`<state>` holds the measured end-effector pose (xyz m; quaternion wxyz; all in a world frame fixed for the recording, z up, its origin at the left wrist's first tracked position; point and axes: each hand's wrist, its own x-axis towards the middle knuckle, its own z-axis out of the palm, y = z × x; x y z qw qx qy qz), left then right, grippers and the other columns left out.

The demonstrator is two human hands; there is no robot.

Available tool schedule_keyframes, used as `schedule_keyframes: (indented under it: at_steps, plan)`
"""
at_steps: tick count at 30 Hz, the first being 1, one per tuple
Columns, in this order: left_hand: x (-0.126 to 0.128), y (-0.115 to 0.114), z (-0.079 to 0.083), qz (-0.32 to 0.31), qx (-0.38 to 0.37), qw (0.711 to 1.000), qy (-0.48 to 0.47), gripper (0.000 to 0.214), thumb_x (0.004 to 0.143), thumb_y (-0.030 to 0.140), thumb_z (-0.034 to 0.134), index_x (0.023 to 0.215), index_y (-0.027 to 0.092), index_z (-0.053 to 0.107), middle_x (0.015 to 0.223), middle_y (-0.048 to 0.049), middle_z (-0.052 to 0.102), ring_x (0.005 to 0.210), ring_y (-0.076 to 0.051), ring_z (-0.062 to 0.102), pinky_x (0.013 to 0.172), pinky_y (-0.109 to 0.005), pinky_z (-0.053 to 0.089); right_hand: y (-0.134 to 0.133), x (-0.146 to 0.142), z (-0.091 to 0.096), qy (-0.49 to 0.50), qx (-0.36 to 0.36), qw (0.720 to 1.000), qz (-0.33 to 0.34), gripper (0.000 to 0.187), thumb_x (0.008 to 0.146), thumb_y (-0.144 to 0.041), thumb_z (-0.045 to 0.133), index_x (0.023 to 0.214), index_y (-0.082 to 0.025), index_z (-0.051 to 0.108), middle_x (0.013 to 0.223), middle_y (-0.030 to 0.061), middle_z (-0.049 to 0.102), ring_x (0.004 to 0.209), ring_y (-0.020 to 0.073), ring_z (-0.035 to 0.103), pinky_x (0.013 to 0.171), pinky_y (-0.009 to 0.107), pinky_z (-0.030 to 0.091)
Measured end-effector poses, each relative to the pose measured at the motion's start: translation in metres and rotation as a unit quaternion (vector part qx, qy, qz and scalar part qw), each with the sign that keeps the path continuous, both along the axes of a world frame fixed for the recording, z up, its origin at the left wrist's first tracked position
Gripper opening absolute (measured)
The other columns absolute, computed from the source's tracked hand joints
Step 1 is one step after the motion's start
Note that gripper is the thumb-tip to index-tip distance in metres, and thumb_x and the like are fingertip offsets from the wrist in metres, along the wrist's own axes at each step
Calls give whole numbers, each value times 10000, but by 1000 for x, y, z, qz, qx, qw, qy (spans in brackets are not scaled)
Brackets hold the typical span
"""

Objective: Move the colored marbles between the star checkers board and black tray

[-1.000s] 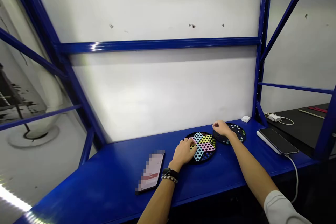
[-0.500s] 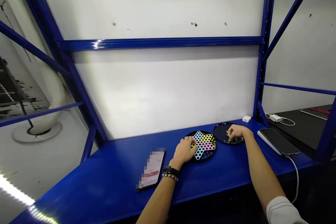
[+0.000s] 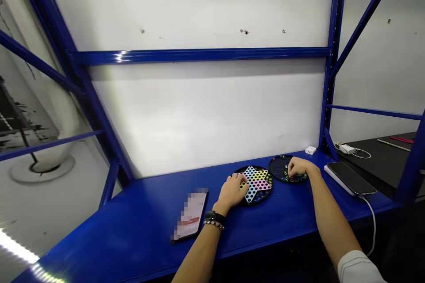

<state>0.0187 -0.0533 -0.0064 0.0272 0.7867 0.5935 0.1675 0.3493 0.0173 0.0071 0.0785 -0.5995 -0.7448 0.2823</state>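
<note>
My left hand (image 3: pixel 232 191) lies over the left side of a round Chinese checkers board (image 3: pixel 260 185), its fingers loosely bent and the thumb apart. The board has a black rim and a star of light blue, pink and yellow areas dotted with holes; small coloured marbles show along its edge. My right hand (image 3: pixel 299 166) is closed in a pinch over a round black tray (image 3: pixel 278 173) behind and to the right of the board. Small coloured marbles lie scattered in that tray. Whatever the right fingertips hold is hidden or too small to make out.
A phone (image 3: pixel 191 216) lies left of my left forearm on the blue table (image 3: pixel 133 230). At the right, another phone (image 3: pixel 352 178) with a white cable rests on a white box. A small white case (image 3: pixel 311 150) sits near the back edge. Blue frame posts surround the table.
The view has shifted slightly. Both hands keep nearly the same places, the left on the board and the right over the tray.
</note>
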Motion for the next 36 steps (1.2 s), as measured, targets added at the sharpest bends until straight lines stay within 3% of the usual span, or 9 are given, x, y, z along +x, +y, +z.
schedule_keyframes:
  at_steps: [5, 20, 26, 32, 36]
  plan:
    - [0, 1, -1, -1, -1, 1000, -2, 239, 890, 357, 487, 1034, 228, 627, 1133, -65, 644, 1010, -253, 572, 846, -352, 446, 3, 3, -5, 40, -45, 998, 20, 172, 553, -233, 775, 722, -201, 793, 742, 20, 744, 695, 152, 628, 567, 209, 425]
    - [-1, 0, 0, -3, 2, 1000, -2, 231, 884, 357, 497, 1026, 231, 628, 1128, -60, 648, 1026, -256, 581, 868, -358, 448, -10, -1, -4, 33, 9, 999, -6, 85, 534, -160, 738, 607, -195, 761, 668, 27, 727, 673, 166, 635, 565, 228, 411]
    - [-1, 1, -1, -1, 2, 1000, 2, 233, 881, 359, 493, 1023, 236, 631, 1132, -64, 648, 1026, -255, 585, 861, -356, 451, -10, -2, -3, 166, 48, 985, 24, 103, 583, -194, 708, 667, -174, 765, 684, 30, 729, 661, 157, 635, 601, 222, 448]
    - [0, 0, 0, -1, -3, 1000, 1, 244, 883, 366, 491, 1036, 235, 627, 1149, -66, 642, 1033, -254, 577, 862, -349, 446, 13, 6, -12, 307, 116, 942, -67, 215, 663, -311, 722, 802, -150, 756, 713, 44, 715, 630, 134, 602, 523, 201, 417]
    - [0, 0, -1, 1, 2, 1000, 7, 244, 887, 370, 493, 1036, 232, 627, 1151, -69, 638, 1030, -253, 575, 860, -349, 443, 40, 7, -31, 235, 130, 950, -162, 214, 733, -313, 684, 858, -152, 750, 791, 59, 736, 679, 150, 640, 524, 199, 430]
